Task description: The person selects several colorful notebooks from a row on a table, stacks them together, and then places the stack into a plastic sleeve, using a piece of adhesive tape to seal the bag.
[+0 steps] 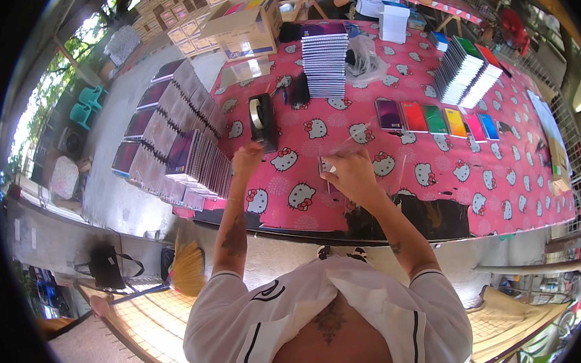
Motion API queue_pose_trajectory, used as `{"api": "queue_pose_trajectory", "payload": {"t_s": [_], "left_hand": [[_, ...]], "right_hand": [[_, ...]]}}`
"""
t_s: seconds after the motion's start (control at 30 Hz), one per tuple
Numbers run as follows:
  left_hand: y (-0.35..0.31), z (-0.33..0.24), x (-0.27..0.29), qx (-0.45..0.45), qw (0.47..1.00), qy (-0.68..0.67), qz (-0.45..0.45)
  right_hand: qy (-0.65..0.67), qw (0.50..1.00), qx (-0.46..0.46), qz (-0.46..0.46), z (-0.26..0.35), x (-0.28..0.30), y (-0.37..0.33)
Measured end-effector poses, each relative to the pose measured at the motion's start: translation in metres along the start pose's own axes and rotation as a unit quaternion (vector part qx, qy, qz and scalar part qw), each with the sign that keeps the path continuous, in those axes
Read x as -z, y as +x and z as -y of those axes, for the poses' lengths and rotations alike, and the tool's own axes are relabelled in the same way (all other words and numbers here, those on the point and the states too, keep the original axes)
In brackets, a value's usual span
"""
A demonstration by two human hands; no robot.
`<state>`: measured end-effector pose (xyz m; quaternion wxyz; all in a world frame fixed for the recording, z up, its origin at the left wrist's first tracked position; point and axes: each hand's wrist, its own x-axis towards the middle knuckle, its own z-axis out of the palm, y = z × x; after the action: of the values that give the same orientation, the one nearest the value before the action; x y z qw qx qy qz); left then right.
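Note:
My left hand (247, 159), fingers closed, is at the near end of a black tape dispenser (263, 123) with a pale roll. Whatever it may be pinching is too small to tell. Over the pink cartoon-print tablecloth, my right hand (352, 174) is curled closed around a clear plastic piece (349, 142), whose edges show faintly past the fingers. Beside my left forearm stand tall stacks of purple spiral notebooks (199, 158). Farther right, a row of small notebooks in several colours, among them a green one (434, 120), lies flat.
Another notebook stack (324, 63) stands at the back, next to a crumpled clear bag (366, 60). An open cardboard box (246, 33) is at the far left. Green and red notebook stacks (462, 73) rise at the far right. Another person (369, 3) is across the table.

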<state>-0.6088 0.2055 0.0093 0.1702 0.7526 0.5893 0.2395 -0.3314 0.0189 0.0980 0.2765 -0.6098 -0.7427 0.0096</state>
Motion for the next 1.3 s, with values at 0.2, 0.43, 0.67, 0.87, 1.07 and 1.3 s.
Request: {"api": "queue_pose_trajectory", "payload": {"t_s": [0.2, 0.43, 0.67, 0.87, 1.07, 1.3], "left_hand": [[-0.032, -0.132, 0.015, -0.206, 0.862, -0.355, 0.298], [-0.003, -0.122, 0.022, -0.328, 0.850, -0.265, 0.316], [-0.014, -0.148, -0.017, -0.367, 0.882, -0.213, 0.205], [-0.030, -0.153, -0.057, -0.352, 0.917, -0.148, 0.113], [-0.035, -0.135, -0.069, -0.132, 0.889, -0.402, 0.177], [-0.043, -0.104, -0.063, -0.119, 0.869, -0.391, 0.277]], "right_hand": [[0.038, 0.999, -0.007, 0.018, -0.001, 0.000, -0.001], [0.031, 0.995, 0.003, -0.099, -0.011, 0.024, -0.009], [0.133, 0.988, 0.081, 0.012, -0.080, -0.025, -0.052], [0.131, 0.989, 0.055, 0.033, -0.069, -0.033, -0.053], [0.606, 0.770, -0.175, -0.097, -0.083, -0.061, -0.026], [0.512, 0.844, -0.077, 0.141, -0.101, -0.048, 0.013]]}}
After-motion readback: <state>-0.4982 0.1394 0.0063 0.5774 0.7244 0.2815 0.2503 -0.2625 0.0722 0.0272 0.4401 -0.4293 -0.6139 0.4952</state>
